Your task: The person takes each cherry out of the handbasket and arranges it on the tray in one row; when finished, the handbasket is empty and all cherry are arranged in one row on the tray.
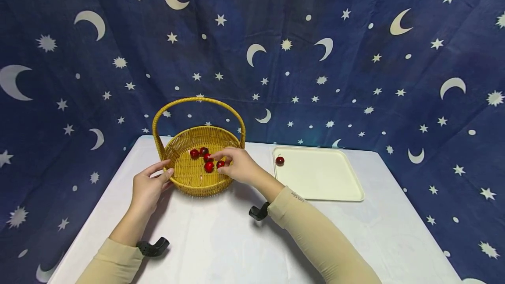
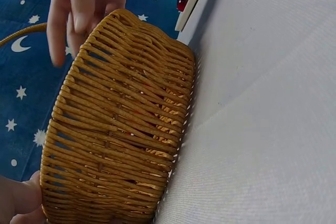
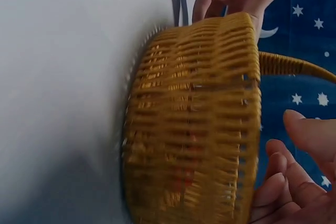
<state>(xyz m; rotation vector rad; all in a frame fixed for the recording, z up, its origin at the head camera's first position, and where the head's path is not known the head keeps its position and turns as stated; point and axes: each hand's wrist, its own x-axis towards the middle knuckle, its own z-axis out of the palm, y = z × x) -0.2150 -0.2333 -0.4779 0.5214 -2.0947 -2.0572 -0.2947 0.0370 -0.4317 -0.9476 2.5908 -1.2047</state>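
A beige left sleeve [image 1: 114,262] enters at the bottom edge, closest to the camera, with a black wrist mount [image 1: 154,247] at its cuff. Beyond it, the left hand [image 1: 147,189] grasps the left rim of a yellow-brown wicker basket [image 1: 197,181], thumb on the near side and fingers around the edge, close to the foot of the handle [image 1: 193,99]. The basket stands upright on a white tablecloth [image 1: 213,240], its handle arching up in front of a dark blue backdrop [image 1: 236,21] printed with pale moons and stars.

Inside the basket, toward the middle and right, lie five dark red cherries [image 1: 209,167], four of them clustered and one just beside the right thumb. The right hand [image 1: 240,168] hangs over the right side of the basket, its fingers released: thumb and forefinger stand apart and the others bend loosely. A beige right sleeve [image 1: 323,240] runs back from that wrist to the bottom edge.

Farther right, a cream rectangular tray [image 1: 319,174] lies flat on the cloth, apart from the basket, with a single stemmed cherry [image 1: 279,161] at its left edge.
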